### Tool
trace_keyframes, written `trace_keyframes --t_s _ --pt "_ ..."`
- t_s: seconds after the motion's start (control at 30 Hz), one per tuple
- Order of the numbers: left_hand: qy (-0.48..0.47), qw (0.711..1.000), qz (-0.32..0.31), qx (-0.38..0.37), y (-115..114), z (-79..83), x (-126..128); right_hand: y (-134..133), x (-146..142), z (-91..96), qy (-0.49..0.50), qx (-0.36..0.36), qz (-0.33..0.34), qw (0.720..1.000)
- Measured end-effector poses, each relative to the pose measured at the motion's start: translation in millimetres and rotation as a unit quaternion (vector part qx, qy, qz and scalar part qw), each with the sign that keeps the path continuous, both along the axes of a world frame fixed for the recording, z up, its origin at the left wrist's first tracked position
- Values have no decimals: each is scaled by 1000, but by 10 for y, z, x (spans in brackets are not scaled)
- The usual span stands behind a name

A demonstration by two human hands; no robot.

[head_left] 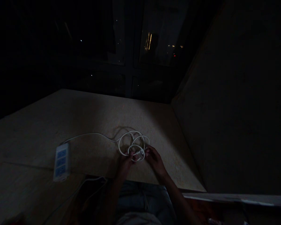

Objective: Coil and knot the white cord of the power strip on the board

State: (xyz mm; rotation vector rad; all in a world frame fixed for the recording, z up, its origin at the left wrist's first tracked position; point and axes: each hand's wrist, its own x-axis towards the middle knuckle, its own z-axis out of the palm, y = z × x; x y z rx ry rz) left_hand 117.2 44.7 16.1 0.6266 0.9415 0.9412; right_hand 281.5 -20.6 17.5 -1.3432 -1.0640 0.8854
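A white power cord (120, 144) lies in several loose loops at the near middle of the surface, partly lifted by my hands. My left hand (127, 160) is closed on the lower left of the loops. At their right side, the fingers of my right hand (154, 157) pinch the cord close to a pale piece that may be its plug; the dim light hides the detail. From the loops the cord runs left to a white power strip (61, 162) with blue socket faces, lying flat.
The pale surface (89, 109) ends at a dark window (154, 72) with small lights behind it. A wall (236, 109) rises on the right. Another thin cable (93, 179) hangs over the near edge, by my legs (142, 197).
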Motion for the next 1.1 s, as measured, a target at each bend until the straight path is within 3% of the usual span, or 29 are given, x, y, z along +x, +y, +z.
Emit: trace_keyframes --t_s 0.17,0.3,0.43,0.63,0.83,0.93,1.1 --pt "26 999 -15 34 -42 9 -12 176 14 -191 -82 43 22 996" --pt "42 998 -14 39 -77 46 -14 225 68 8 -174 70 115 975" --pt "30 999 1 40 -82 18 -34 202 51 153 -157 50 160 973" --pt "-134 989 59 -37 -30 -39 -118 62 77 6 46 -40 53 997" --pt "-223 955 137 -137 11 113 -292 -124 308 147 6 -32 -57 998" --pt "-254 945 140 -151 39 157 -419 -244 541 204 8 -45 -117 992" --pt "-286 938 133 -147 121 148 -520 -474 1081 97 19 -54 -230 971"
